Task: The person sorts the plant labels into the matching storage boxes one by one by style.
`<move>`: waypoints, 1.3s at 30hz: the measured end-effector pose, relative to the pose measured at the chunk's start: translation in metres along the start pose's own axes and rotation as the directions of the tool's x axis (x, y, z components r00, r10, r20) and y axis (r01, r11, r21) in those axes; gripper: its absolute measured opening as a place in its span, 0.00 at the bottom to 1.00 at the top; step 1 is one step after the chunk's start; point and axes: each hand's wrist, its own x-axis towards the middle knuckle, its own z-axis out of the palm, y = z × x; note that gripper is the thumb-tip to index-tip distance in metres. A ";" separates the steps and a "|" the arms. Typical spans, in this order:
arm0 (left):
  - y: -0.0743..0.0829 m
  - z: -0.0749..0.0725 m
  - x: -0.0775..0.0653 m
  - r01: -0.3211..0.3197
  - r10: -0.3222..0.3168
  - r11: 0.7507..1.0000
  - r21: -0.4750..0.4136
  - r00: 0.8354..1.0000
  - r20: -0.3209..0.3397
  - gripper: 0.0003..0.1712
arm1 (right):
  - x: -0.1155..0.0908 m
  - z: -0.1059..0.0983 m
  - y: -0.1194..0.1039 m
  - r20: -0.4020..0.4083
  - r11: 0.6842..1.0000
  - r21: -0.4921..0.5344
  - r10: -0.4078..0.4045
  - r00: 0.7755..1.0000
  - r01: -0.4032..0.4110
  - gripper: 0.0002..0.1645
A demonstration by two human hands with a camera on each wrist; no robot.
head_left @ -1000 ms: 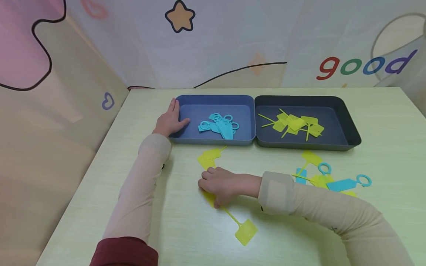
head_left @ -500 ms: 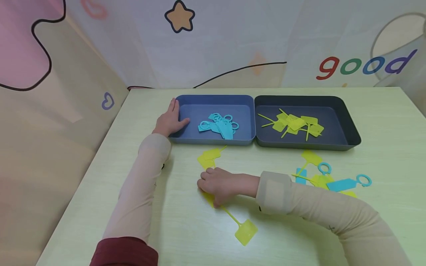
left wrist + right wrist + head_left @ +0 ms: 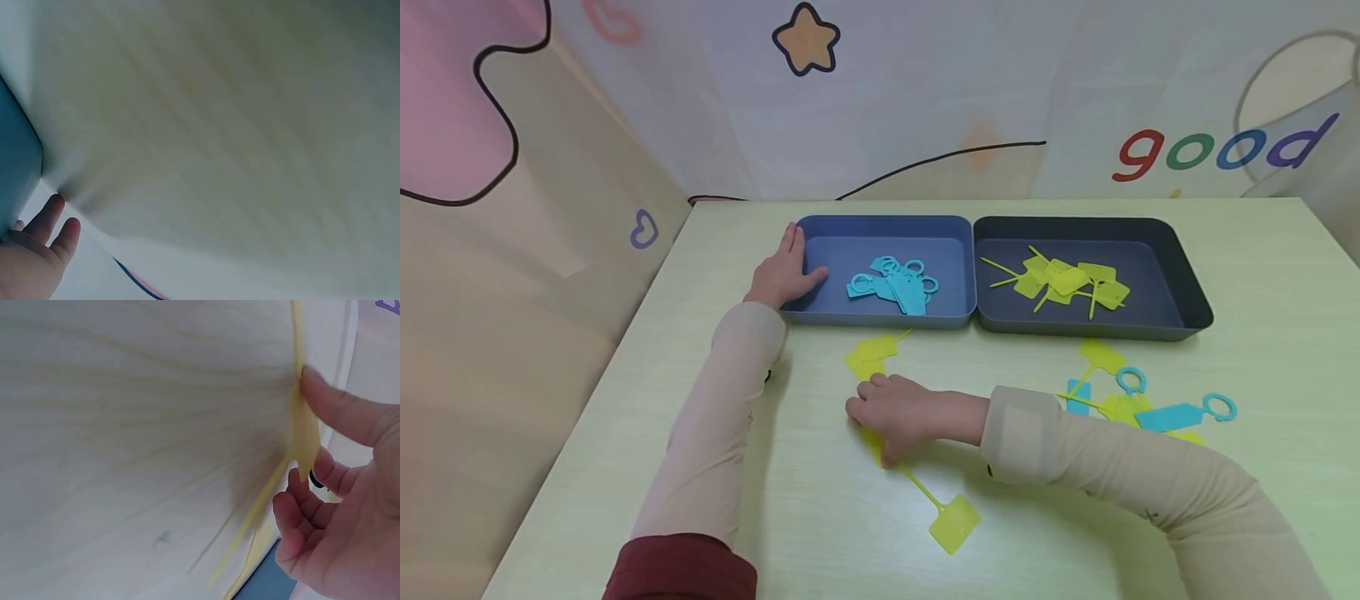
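Note:
My left hand (image 3: 782,271) rests on the left end of the blue tray (image 3: 820,317), fingers stretched along its rim and thumb reaching over the inside. Several light-blue ring tags (image 3: 898,285) lie in that tray. My right hand (image 3: 898,412) is low over the table, pinching a yellow tag (image 3: 305,428) between thumb and fingers; the right wrist view shows the tag tilted on edge. In the head view this hand covers most of it. Two overlapping yellow tags (image 3: 868,357) lie just beyond the fingers, and another yellow tag (image 3: 955,523) lies nearer me.
A dark tray (image 3: 1180,283) stands against the blue tray's right side, with several yellow stemmed tags (image 3: 1060,279) inside. In front of it, light-blue tags (image 3: 1172,417) and yellow tags (image 3: 1102,356) lie mixed, partly behind my right sleeve. A printed cloth (image 3: 910,83) hangs behind the table.
Both hands stay nearly still. The right hand shifts only very slightly; the trays and loose tags keep their places.

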 end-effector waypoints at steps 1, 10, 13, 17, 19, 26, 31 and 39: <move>0.000 0.000 0.000 -0.001 0.001 1.000 0.000 1.000 -0.001 0.50 | 0.000 -0.001 0.000 0.007 0.999 0.032 0.013 1.000 -0.013 0.25; 0.002 -0.003 0.002 -0.009 0.009 1.000 0.015 1.000 -0.002 0.50 | -0.005 -0.016 0.017 -0.001 0.952 0.307 0.002 1.000 -0.002 0.12; 0.003 -0.004 0.002 -0.007 0.007 1.000 0.013 1.000 -0.002 0.50 | -0.009 -0.027 0.029 -0.067 0.928 0.368 -0.033 0.997 0.055 0.11; 0.003 -0.004 0.002 -0.009 0.009 1.000 0.010 1.000 -0.004 0.50 | -0.018 -0.045 0.050 -0.149 0.853 0.516 -0.004 0.989 0.081 0.07; 0.002 -0.003 0.002 -0.013 0.013 1.000 0.010 1.000 -0.006 0.50 | -0.024 -0.054 0.062 -0.192 0.787 0.611 0.043 0.980 0.085 0.06; 0.000 -0.001 0.002 -0.019 0.019 1.000 0.007 1.000 -0.014 0.51 | -0.052 -0.078 0.118 -0.320 0.483 0.868 0.369 0.873 0.115 0.05; 0.000 0.000 -0.001 -0.017 0.017 1.000 0.001 1.000 -0.020 0.50 | -0.070 -0.079 0.161 -0.283 0.275 0.952 0.637 0.717 0.132 0.08; 0.002 0.000 -0.003 -0.015 0.015 1.000 0.003 1.000 -0.018 0.50 | -0.097 -0.052 0.211 -0.107 0.067 0.993 0.841 0.531 0.094 0.14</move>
